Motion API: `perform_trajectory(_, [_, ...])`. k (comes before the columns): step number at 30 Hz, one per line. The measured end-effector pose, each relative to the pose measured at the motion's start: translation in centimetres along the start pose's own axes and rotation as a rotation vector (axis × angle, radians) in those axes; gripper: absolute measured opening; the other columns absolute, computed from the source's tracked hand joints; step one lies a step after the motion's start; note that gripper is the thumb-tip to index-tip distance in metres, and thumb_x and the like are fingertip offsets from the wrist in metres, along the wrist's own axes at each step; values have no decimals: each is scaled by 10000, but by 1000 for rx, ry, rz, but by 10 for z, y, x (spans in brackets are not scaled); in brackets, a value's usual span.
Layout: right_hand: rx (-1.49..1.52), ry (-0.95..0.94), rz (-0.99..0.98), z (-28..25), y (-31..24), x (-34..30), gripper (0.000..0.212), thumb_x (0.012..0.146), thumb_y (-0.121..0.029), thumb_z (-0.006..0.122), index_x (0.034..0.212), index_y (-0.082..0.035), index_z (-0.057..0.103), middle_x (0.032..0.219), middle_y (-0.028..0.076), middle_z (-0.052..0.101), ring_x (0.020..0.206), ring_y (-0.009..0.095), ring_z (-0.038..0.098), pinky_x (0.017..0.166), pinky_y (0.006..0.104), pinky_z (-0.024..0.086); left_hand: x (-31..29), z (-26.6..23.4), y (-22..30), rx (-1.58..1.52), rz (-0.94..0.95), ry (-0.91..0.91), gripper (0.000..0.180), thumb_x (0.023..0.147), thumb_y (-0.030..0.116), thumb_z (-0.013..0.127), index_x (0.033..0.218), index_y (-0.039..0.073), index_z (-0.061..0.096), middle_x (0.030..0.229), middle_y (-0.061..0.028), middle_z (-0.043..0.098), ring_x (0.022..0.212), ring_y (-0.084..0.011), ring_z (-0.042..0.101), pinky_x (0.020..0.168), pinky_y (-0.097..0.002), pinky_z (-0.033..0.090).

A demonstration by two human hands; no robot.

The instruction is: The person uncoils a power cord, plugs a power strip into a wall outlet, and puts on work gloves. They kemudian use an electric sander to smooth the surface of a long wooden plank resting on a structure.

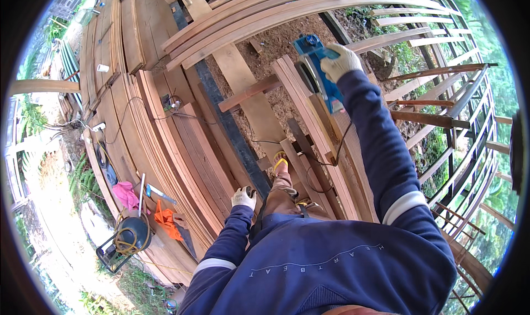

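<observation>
My right hand (340,63), in a pale work glove, is wrapped round the handle of a blue electric hand planer (329,89). The planer rests over the far part of a long planed timber (301,97), at the end of my outstretched right arm. A dark power cord (343,141) trails from the tool back toward me. My left hand (244,198), gloved too, hangs beside my left leg above the stacked boards. Its fingers are loosely curled and apart, with nothing visible in them. My foot in a yellow sandal (280,161) stands between the boards.
Stacked long planks (165,149) cover the left side. Beyond them lie a pink cloth (126,195), an orange cloth (167,220) and a dark round machine with coiled yellow cord (132,235). Wood shavings (270,44) cover the ground ahead. Timber and metal framing (469,102) stands on the right.
</observation>
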State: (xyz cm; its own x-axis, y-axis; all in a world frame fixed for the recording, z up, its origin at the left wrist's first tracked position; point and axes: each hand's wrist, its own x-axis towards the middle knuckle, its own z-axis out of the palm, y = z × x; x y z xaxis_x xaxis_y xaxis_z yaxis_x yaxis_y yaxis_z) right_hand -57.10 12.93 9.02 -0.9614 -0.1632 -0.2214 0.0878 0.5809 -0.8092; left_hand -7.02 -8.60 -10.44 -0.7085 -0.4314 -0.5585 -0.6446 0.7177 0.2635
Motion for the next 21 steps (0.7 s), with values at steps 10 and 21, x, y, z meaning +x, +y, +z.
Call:
perform_trajectory(10, [-91, -66, -91, -32, 28, -66, 446, 798, -199, 670, 1222, -70, 706, 835, 152, 750, 739, 258, 756, 723, 364, 602, -9, 1, -12, 39, -57, -33, 427, 898, 437, 738, 1205, 141, 718, 1169, -140, 718, 1095, -358, 695, 973, -494, 526])
perform_trajectory(21, [-127, 73, -91, -35, 57, -97, 500, 770, -193, 698, 1254, -67, 700, 1043, 202, 744, 940, 328, 740, 898, 388, 584, 6, 15, 4, -17, -13, -43, 389, 883, 422, 750, 1169, 158, 740, 1164, -116, 728, 1111, -330, 693, 971, -483, 519])
